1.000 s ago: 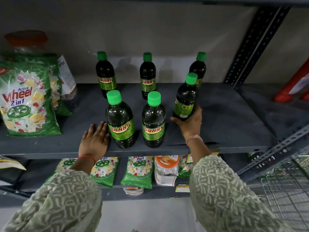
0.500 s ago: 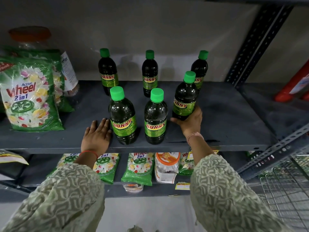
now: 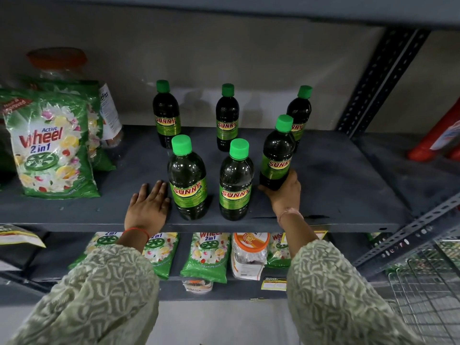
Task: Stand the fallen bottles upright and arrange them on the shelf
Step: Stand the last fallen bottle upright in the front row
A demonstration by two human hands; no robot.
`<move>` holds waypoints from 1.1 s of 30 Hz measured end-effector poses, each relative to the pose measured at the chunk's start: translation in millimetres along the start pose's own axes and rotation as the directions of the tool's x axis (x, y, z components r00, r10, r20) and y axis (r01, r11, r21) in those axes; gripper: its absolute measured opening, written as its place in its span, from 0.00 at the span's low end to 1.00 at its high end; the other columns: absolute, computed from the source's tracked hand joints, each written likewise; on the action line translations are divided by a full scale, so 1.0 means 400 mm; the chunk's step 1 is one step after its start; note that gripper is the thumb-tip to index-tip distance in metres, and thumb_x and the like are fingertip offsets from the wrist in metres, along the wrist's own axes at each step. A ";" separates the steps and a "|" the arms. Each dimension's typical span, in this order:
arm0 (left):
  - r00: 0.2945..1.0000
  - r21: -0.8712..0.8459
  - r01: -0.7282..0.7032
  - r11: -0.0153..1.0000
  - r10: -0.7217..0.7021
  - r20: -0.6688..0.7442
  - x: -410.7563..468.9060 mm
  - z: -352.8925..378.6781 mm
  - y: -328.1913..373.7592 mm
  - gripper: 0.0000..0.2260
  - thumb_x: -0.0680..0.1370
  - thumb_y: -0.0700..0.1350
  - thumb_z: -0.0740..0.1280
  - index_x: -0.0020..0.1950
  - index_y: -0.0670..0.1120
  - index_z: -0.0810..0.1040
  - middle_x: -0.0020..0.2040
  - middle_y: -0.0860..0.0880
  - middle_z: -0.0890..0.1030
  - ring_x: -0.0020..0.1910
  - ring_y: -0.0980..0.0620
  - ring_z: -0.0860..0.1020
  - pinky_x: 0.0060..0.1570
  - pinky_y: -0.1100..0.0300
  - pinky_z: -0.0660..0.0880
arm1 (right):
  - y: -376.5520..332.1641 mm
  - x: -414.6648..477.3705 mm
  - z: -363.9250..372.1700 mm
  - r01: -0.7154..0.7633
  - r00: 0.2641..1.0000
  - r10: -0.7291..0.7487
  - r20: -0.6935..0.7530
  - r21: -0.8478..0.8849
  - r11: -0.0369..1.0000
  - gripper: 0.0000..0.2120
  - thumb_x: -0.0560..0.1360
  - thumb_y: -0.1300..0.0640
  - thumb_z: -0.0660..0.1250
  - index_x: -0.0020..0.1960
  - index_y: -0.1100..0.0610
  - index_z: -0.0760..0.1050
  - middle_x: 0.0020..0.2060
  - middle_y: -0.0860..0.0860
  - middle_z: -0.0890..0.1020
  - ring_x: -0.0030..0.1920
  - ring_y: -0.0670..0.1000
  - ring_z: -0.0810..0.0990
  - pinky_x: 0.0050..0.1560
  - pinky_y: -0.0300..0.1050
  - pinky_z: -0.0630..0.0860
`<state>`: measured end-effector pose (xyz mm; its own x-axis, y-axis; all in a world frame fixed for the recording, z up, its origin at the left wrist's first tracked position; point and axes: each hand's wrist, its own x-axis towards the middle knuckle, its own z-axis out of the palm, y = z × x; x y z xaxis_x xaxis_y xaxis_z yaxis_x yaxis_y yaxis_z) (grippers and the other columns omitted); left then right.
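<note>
While six green-capped bottles stand upright on the grey shelf point(image 3: 348, 185) at frame centre, the right hand point(image 3: 283, 190) wraps the base of the front-right bottle point(image 3: 277, 158), which leans slightly left. Left hand point(image 3: 149, 205) lies flat, fingers spread, on the shelf just beside the front-left bottle point(image 3: 188, 180). Front-middle bottle point(image 3: 235, 183) stands between the two. Detergent bag point(image 3: 51, 148) sits at left of frame.

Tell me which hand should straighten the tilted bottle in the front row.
Right. The right hand already wraps the base of the tilted bottle; the left hand lies flat on the shelf, across two bottles.
</note>
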<state>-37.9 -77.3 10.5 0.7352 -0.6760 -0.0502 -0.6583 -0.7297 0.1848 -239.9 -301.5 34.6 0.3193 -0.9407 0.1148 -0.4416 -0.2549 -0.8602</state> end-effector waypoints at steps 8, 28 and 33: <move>1.000 0.019 -0.019 1.000 0.018 0.009 -0.001 0.004 -0.001 0.23 0.81 0.51 0.48 0.76 0.49 0.48 0.78 0.51 0.50 0.77 0.44 0.48 0.74 0.50 0.49 | 0.024 -0.111 -0.026 -0.016 0.993 0.012 -0.113 -0.037 0.999 0.32 0.61 0.56 0.77 0.58 0.65 0.67 0.53 0.64 0.76 0.56 0.63 0.73 0.55 0.54 0.73; 1.000 -0.035 -0.016 0.999 0.016 0.000 0.004 0.002 -0.002 0.23 0.81 0.50 0.47 0.75 0.48 0.49 0.78 0.50 0.50 0.76 0.43 0.48 0.75 0.48 0.49 | 0.031 -0.216 -0.040 -0.023 0.986 0.025 -0.167 0.017 1.000 0.29 0.62 0.54 0.77 0.55 0.65 0.67 0.53 0.62 0.76 0.52 0.60 0.74 0.46 0.45 0.69; 1.000 -0.028 -0.027 0.999 0.027 -0.008 0.006 0.006 -0.007 0.23 0.81 0.50 0.47 0.75 0.47 0.49 0.78 0.49 0.51 0.76 0.43 0.49 0.75 0.48 0.49 | 0.033 -0.220 -0.038 -0.006 0.985 0.010 -0.172 0.027 1.000 0.30 0.62 0.54 0.77 0.55 0.65 0.67 0.52 0.62 0.76 0.51 0.59 0.73 0.45 0.45 0.69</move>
<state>-34.8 -77.1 7.6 0.7184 -0.6947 -0.0369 -0.6735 -0.7078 0.2132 -286.4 -225.3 20.7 0.1661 -0.9677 0.1896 -0.4209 -0.2434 -0.8739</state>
